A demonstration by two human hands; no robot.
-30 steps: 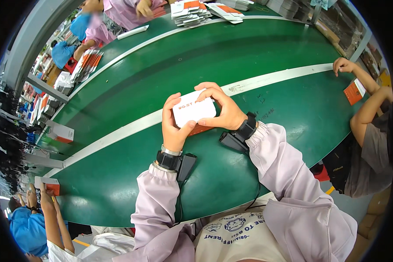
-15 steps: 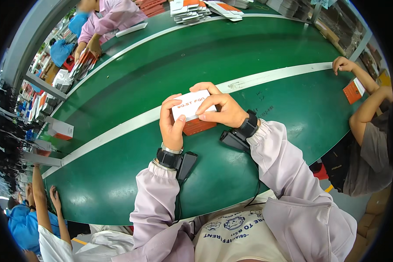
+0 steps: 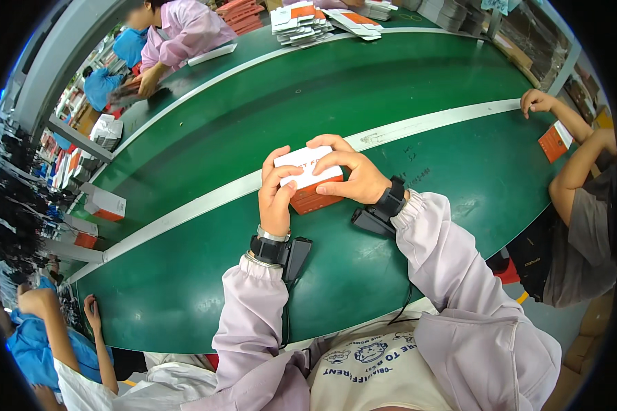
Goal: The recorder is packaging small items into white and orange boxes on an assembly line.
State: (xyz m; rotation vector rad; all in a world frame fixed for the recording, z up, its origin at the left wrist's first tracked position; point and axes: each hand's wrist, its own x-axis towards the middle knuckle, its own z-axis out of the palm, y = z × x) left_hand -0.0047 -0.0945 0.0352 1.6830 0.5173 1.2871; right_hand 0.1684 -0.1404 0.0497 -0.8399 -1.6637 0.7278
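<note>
A small carton (image 3: 315, 200) with a white top and orange sides sits in front of me on the green worktable (image 3: 363, 274). My left hand (image 3: 275, 195) grips its left end, thumb at the front edge and fingers bent over the top. From the right, my right hand (image 3: 355, 177) holds the other end, with fingertips pressing on the white top and the thumb against the orange front. The top lies flat between both hands. Whatever is inside the carton is hidden. Black devices are strapped to both my wrists.
A white strip (image 3: 185, 212) runs across the table. White-and-orange boxes (image 3: 105, 203) stand at the left by a metal frame. Flat cartons (image 3: 300, 26) are stacked at the far side. At right, a co-worker's arm (image 3: 572, 123) rests near another orange box (image 3: 555, 142).
The carton's white top has gone from tilted to flat, showing more orange front. My left hand has shifted slightly right. At far left, a co-worker's hands and cartons are blurred by motion.
</note>
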